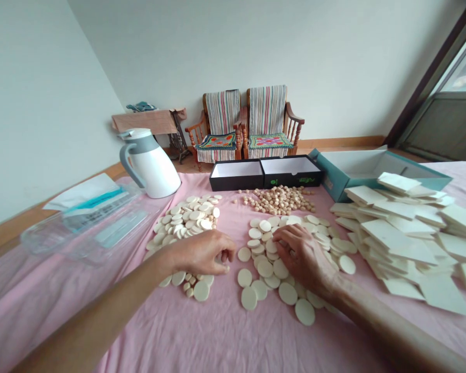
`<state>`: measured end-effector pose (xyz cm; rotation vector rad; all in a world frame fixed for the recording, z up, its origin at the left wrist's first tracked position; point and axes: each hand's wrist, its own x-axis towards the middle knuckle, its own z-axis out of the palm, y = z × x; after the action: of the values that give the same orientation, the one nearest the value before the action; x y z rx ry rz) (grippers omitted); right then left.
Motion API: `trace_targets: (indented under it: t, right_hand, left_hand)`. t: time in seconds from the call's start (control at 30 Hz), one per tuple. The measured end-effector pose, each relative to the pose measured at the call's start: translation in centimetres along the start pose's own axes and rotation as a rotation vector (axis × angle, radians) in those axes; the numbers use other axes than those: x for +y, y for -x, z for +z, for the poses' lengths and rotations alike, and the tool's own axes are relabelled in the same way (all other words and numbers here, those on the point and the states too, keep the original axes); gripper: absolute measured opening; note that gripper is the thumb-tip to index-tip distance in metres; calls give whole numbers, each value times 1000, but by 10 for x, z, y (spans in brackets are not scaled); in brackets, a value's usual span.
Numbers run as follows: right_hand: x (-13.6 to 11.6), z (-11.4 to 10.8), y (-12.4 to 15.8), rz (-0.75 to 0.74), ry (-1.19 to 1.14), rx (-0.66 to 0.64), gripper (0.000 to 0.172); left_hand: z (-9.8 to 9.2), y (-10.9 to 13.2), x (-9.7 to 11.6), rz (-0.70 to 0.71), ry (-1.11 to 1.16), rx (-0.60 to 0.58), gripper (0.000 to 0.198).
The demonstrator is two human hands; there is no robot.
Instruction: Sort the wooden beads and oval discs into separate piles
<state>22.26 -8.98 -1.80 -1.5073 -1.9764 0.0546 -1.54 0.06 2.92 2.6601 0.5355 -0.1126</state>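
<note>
A pink cloth [217, 331] covers the table. My left hand [204, 253] rests on it with fingers curled, pinching a small cream disc at its fingertips, beside the left pile of cream discs [186, 220]. My right hand [303, 256] lies on the middle pile of larger cream discs [274, 269], fingers bent down onto them. Whether it holds one is hidden. A heap of small tan beads [277, 199] lies behind the discs.
Cream square tiles [404, 228] are heaped at the right. A teal box [334, 176] and two black trays [264, 173] stand at the back. A white jug [149, 163] and a clear plastic case [85, 225] are at the left. Two chairs [243, 124] stand by the wall.
</note>
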Motion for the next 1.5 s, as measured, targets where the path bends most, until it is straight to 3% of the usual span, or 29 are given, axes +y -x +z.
trace_targets:
  t: [0.13,0.27,0.33,0.43,0.5,0.57,0.7,0.8,0.93,1.07,1.13,1.27,1.33,1.4,1.5]
  right_hand:
    - [0,1,0,-6,10,1,15]
    - [2,0,0,7,6,-5,14]
    - [2,-1,0,13,2,-4,14]
    - [3,-2,0,15,-5,0,15]
    - [3,-2,0,14,-8,1,15]
    - [4,-2,0,15,-8,-2,14]
    - [3,-1,0,19,-2,-22,14]
    - [2,1,0,17,-4,-36,14]
    - [2,1,0,13,-8,-31,14]
    - [4,0,0,15,-9,-22,14]
    - [4,1,0,18,-11,-22,14]
    - [4,1,0,18,-15,-26,14]
    - [4,0,0,19,-11,-21,15]
    - [4,0,0,17,-4,-21,15]
    - [3,0,0,10,2,-20,15]
  left_hand:
    - [13,8,8,-20,-58,12,13]
    - [14,-5,2,-34,-61,48,12]
    - [10,-19,-5,-48,-26,150,11]
    - [-1,-39,-14,-147,47,480,14]
    - [-9,-44,-19,-204,53,596,19]
    - [-16,-38,-20,-208,16,519,17]
    - [-17,-12,-22,-154,-77,145,19]
    - [-9,-1,-21,-131,-130,79,20]
    - [1,-3,-22,-127,-171,81,20]
    - [2,-21,-28,-141,-174,117,18]
    - [1,-36,-31,-139,-140,225,18]
    - [-5,-61,-32,-148,10,683,26]
    - [-9,-61,-30,-143,73,764,29]
    - [-13,-51,-29,-138,62,721,24]
    - [-17,-25,-28,-147,-5,511,17]
